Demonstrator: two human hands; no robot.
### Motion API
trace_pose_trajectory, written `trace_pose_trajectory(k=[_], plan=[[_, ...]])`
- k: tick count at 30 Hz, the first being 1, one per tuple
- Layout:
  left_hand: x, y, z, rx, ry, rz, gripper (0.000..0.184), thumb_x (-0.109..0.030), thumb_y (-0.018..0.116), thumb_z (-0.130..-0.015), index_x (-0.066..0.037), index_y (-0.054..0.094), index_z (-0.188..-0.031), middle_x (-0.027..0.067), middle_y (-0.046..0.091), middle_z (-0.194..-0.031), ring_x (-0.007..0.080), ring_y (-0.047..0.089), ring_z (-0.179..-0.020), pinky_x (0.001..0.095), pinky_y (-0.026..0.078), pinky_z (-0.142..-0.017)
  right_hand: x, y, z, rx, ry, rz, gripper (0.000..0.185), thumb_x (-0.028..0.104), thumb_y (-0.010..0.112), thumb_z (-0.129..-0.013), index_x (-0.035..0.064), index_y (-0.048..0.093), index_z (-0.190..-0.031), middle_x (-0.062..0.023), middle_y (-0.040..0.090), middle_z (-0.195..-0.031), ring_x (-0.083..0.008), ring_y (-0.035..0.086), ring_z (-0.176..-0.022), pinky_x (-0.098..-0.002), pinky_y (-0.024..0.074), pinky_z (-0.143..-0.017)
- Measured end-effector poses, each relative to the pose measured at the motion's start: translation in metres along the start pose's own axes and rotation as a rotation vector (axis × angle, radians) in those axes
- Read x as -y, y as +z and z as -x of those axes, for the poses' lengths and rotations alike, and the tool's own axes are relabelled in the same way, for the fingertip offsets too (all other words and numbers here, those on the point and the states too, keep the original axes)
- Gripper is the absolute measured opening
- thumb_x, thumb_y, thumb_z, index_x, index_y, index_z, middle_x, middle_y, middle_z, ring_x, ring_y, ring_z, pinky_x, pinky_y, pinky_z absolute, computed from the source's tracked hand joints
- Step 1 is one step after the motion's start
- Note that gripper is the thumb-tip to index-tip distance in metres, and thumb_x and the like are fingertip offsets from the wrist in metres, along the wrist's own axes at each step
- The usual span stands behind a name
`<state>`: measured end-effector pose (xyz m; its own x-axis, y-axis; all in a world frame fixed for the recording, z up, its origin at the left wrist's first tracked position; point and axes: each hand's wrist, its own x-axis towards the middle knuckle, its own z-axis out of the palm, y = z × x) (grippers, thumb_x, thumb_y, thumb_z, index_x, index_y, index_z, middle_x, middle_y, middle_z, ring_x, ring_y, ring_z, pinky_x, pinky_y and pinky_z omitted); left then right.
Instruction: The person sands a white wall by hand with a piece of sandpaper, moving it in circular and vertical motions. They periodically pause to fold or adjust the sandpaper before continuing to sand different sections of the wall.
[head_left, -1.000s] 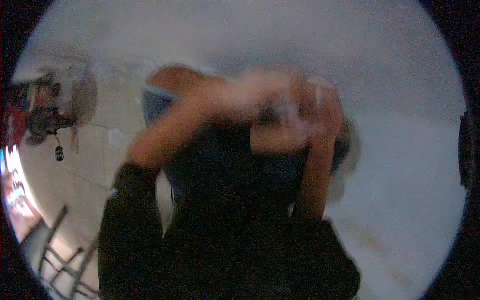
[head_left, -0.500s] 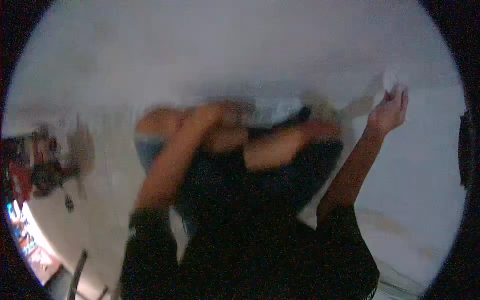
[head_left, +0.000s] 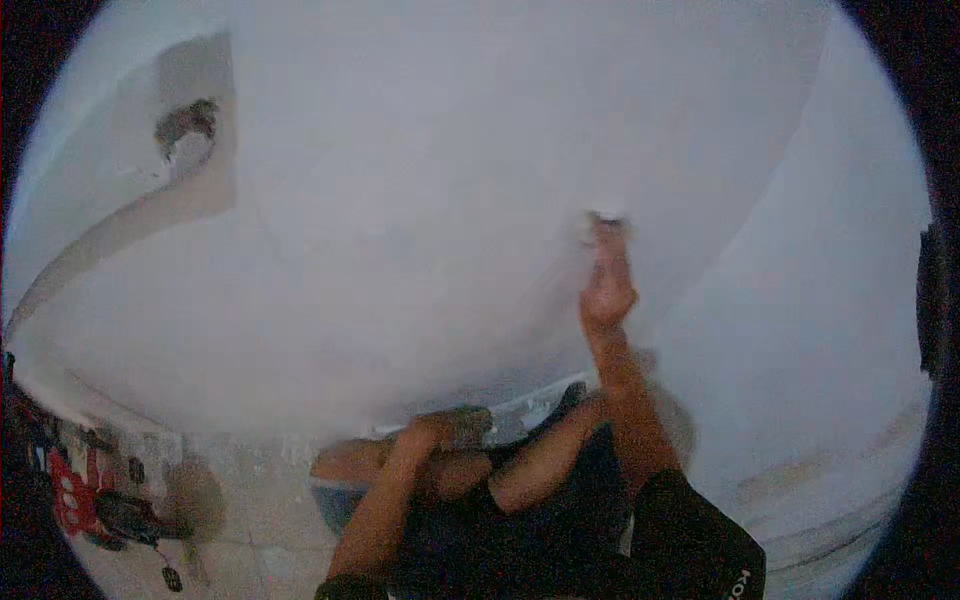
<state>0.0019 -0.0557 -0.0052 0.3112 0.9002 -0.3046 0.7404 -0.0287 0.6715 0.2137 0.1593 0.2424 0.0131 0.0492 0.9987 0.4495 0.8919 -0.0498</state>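
Note:
My right hand (head_left: 608, 285) reaches up to the white wall (head_left: 450, 200). Its fingers are closed round a small pale object (head_left: 605, 218) with a darker edge, held against or very near the wall surface; blur hides its exact kind. Low in the view, my left hand (head_left: 430, 432) lies by my bent knee. Its fingers are smeared and dim, so their pose does not show. Right beside it is a greyish-brown shape (head_left: 468, 425), which I cannot make out.
An unpainted patch with a dark hole (head_left: 187, 125) is at the wall's upper left. At lower left a red and black thing (head_left: 75, 495) stands on the pale floor (head_left: 270, 560). My bent legs (head_left: 545, 475) are close below the wall.
My view has tilted up, showing more wall. In the picture, my right hand has shifted left and slightly down with the pale object. My left hand and legs appear lower.

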Motion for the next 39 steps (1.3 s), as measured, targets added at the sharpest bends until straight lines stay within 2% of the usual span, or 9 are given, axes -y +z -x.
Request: trace_pose_trajectory(k=[5,7,11,13,19,28,30,34,39], plan=[[0.009,0.003,-0.01,0.002,0.03,-0.023,0.045,-0.041,0.056,-0.097,-0.02,0.061,-0.136,0.0107,0.061,-0.14,0.0319,0.058,-0.128,0.0448,0.045,-0.108,0.009,-0.009,-0.126,-0.224,0.184,0.172,0.038,0.02,0.054,-0.106,0.0055,0.058,-0.141,-0.0104,0.064,-0.138,-0.0268,0.058,-0.132,-0.0383,0.0468,-0.109],[0.005,0.01,-0.025,0.003,0.042,-0.034,0.044,-0.041,0.056,-0.097,-0.02,0.062,-0.136,0.0107,0.061,-0.139,0.0319,0.058,-0.127,0.0448,0.045,-0.107,0.022,0.012,-0.145,-0.072,0.323,0.099,0.037,0.02,0.052,-0.107,0.0076,0.059,-0.141,-0.0122,0.063,-0.139,-0.0283,0.057,-0.133,-0.0378,0.0465,-0.109],[0.007,0.013,-0.037,-0.002,0.074,-0.045,0.044,-0.041,0.056,-0.097,-0.02,0.062,-0.135,0.0106,0.062,-0.138,0.0321,0.059,-0.125,0.0448,0.046,-0.106,0.076,0.037,-0.079,0.157,-0.119,-0.048,0.038,0.013,0.052,-0.104,0.0095,0.06,-0.141,-0.0167,0.062,-0.139,-0.0353,0.058,-0.131,-0.041,0.0453,-0.109],[0.014,0.019,-0.04,-0.011,0.084,-0.057,0.043,-0.041,0.056,-0.097,-0.02,0.062,-0.134,0.0106,0.063,-0.137,0.0322,0.06,-0.124,0.0448,0.046,-0.105,0.047,0.005,-0.022,0.546,0.148,0.275,0.04,0.012,0.05,-0.105,0.0084,0.057,-0.144,-0.0164,0.059,-0.144,-0.0355,0.056,-0.133,-0.0413,0.0432,-0.112],[0.018,0.03,-0.046,-0.049,0.094,-0.039,0.042,-0.04,0.056,-0.097,-0.019,0.063,-0.133,0.0106,0.064,-0.135,0.0324,0.061,-0.122,0.0448,0.047,-0.104,-0.001,-0.018,-0.141,-0.117,0.239,0.142,0.043,0.026,0.041,-0.108,0.0083,0.055,-0.145,-0.0128,0.055,-0.149,-0.0281,0.058,-0.131,-0.041,0.0435,-0.112],[0.032,0.048,-0.049,-0.155,0.12,0.006,0.04,-0.039,0.056,-0.097,-0.019,0.064,-0.131,0.0105,0.066,-0.132,0.0328,0.063,-0.119,0.0448,0.049,-0.101,0.055,0.011,-0.025,0.37,-0.101,0.0,0.039,0.024,0.046,-0.109,-0.0003,0.061,-0.136,-0.0143,0.062,-0.14,-0.0378,0.053,-0.136,-0.0495,0.0398,-0.115],[0.04,0.048,-0.053,-0.201,0.131,0.015,0.04,-0.039,0.056,-0.097,-0.019,0.065,-0.131,0.0105,0.066,-0.131,0.0329,0.064,-0.118,0.0448,0.05,-0.1,-0.021,0.018,0.017,0.173,0.306,-0.291,0.044,0.014,0.045,-0.103,0.0024,0.053,-0.145,-0.0162,0.056,-0.147,-0.0392,0.052,-0.135,-0.0475,0.0428,-0.112],[0.048,0.061,-0.059,-0.263,0.149,0.031,0.039,-0.038,0.056,-0.097,-0.019,0.065,-0.13,0.0104,0.067,-0.13,0.033,0.065,-0.116,0.0448,0.051,-0.099,0.029,-0.001,-0.132,-0.125,0.115,0.104,0.042,0.022,0.038,-0.11,0.0014,0.053,-0.144,-0.0144,0.053,-0.151,-0.0285,0.053,-0.137,-0.0377,0.0488,-0.107],[0.055,0.066,-0.058,-0.293,0.155,0.033,0.038,-0.038,0.056,-0.097,-0.019,0.066,-0.129,0.0104,0.068,-0.128,0.0332,0.066,-0.115,0.0448,0.052,-0.098,0.107,0.062,-0.116,0.067,0.009,-0.1,0.036,0.018,0.043,-0.109,0.0027,0.061,-0.137,-0.0149,0.058,-0.145,-0.0332,0.05,-0.139,-0.045,0.0378,-0.117]])
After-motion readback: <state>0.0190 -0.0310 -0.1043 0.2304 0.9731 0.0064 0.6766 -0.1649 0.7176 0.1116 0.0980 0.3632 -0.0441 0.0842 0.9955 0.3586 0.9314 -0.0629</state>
